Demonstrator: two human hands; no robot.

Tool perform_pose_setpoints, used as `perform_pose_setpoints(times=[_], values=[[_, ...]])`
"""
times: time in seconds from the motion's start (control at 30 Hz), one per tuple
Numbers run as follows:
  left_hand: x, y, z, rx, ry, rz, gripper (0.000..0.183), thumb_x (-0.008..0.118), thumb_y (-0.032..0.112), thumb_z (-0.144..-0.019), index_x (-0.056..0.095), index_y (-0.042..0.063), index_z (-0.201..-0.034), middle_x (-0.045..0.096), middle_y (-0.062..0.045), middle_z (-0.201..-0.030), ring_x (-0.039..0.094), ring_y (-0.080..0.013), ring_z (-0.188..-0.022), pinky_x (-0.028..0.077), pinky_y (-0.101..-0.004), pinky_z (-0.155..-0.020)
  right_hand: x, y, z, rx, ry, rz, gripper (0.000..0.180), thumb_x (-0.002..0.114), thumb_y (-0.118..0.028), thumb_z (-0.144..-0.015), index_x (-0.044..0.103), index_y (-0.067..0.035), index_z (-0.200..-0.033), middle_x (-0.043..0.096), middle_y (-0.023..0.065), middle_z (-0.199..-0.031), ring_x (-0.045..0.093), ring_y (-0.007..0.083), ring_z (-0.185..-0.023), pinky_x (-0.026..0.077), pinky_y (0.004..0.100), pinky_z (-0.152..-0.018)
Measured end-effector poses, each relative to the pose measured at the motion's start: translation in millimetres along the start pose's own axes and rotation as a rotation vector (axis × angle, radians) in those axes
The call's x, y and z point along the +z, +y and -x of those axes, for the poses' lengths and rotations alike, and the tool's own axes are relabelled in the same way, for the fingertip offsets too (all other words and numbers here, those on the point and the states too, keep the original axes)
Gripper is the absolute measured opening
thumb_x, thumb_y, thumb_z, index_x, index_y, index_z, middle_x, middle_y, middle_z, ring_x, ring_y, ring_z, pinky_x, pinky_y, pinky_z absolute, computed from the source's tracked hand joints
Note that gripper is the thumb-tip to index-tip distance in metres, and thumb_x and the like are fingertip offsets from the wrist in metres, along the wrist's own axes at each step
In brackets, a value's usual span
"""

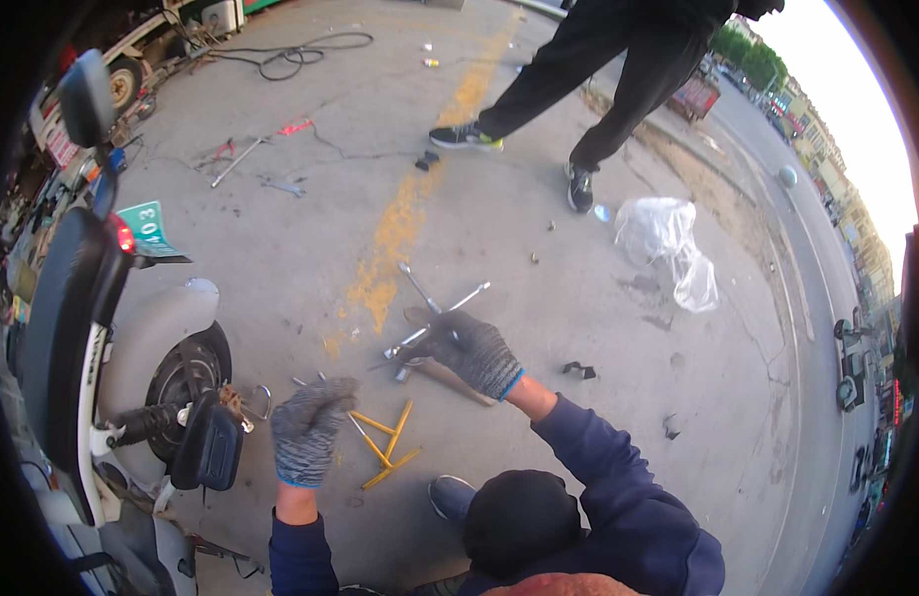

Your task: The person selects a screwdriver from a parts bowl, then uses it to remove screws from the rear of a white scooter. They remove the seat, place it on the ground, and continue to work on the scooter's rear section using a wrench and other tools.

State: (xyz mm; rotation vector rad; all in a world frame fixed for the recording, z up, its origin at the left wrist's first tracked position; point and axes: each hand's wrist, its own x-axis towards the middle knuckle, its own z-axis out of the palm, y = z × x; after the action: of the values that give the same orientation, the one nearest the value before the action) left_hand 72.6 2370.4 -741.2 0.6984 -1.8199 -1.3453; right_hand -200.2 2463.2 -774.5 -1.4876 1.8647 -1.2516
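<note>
My left hand (313, 430), in a grey knit work glove, is bent and blurred over the ground beside the scooter's rear wheel; whether it holds anything is unclear. My right hand (471, 350), gloved alike with a blue cuff, is over silver metal socket wrenches (409, 340), with bright shafts sticking out on several sides; its fingers are partly hidden and its grip is not clear. Yellow-handled tools (389, 447) lie on the concrete between my hands. A flat, brownish strip (453, 380) lies under my right hand. Metal tips show just above my left hand.
A parked electric scooter (72, 313) stands at the left. A person in dark trousers (564, 74) stands ahead. A clear plastic bag (675, 246), a long metal bar (237, 162), a spanner (284, 186), a black cable (295, 56) and black scraps (579, 369) lie on the ground.
</note>
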Motion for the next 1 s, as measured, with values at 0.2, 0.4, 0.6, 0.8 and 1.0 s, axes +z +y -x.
perform_pose_setpoints(times=[0.2, 0.4, 0.6, 0.8, 1.0], values=[[-70, 42, 5, 0.061, 0.389, 0.361, 0.022, 0.069, 0.009, -0.09, 0.069, 0.003, -0.111, 0.069, -0.01, -0.099, 0.066, -0.0185, -0.085, 0.056, -0.0332, -0.076, -17, -175, -18, -0.175, 0.156, -0.337, 0.023, 0.059, -0.018, -0.099, 0.053, -0.001, -0.114, 0.068, 0.0135, -0.096, 0.069, 0.0142, -0.077, 0.056, 0.0284, -0.066], [-108, 108, -14, 0.016, 0.365, 0.596, 0.026, 0.067, 0.009, -0.092, 0.066, 0.004, -0.117, 0.068, -0.008, -0.1, 0.065, -0.0151, -0.085, 0.056, -0.0331, -0.076, -2, -234, -14, -0.27, 0.309, -0.655, 0.017, 0.057, -0.015, -0.101, 0.055, -0.003, -0.113, 0.067, 0.0117, -0.094, 0.066, 0.0148, -0.071, 0.054, 0.0265, -0.059], [-166, 130, 27, 0.065, 0.26, 0.948, 0.03, 0.066, 0.018, -0.095, 0.063, 0.005, -0.122, 0.07, -0.01, -0.107, 0.069, -0.0211, -0.093, 0.06, -0.0404, -0.083, 34, -286, 8, -0.706, 0.337, -0.54, 0.027, 0.051, -0.022, -0.104, 0.053, -0.004, -0.123, 0.068, 0.0173, -0.106, 0.066, 0.0172, -0.071, 0.054, 0.0286, -0.06], [-191, 113, 62, 0.005, 0.267, 1.007, 0.032, 0.065, 0.022, -0.095, 0.062, 0.006, -0.123, 0.069, -0.013, -0.114, 0.068, -0.0261, -0.1, 0.058, -0.0468, -0.087, 69, -292, 23, -0.577, 0.228, -0.611, 0.035, 0.057, -0.028, -0.1, 0.05, -0.002, -0.121, 0.064, 0.0277, -0.108, 0.07, 0.0298, -0.081, 0.059, 0.0335, -0.061], [-199, 115, 80, 0.032, 0.274, 1.049, 0.031, 0.06, 0.023, -0.098, 0.06, 0.007, -0.124, 0.068, -0.014, -0.116, 0.07, -0.0267, -0.1, 0.06, -0.0447, -0.087, 89, -296, 23, -0.534, 0.186, -0.648, 0.036, 0.058, -0.03, -0.1, 0.051, -0.001, -0.121, 0.066, 0.0259, -0.106, 0.071, 0.029, -0.079, 0.059, 0.0346, -0.064]])
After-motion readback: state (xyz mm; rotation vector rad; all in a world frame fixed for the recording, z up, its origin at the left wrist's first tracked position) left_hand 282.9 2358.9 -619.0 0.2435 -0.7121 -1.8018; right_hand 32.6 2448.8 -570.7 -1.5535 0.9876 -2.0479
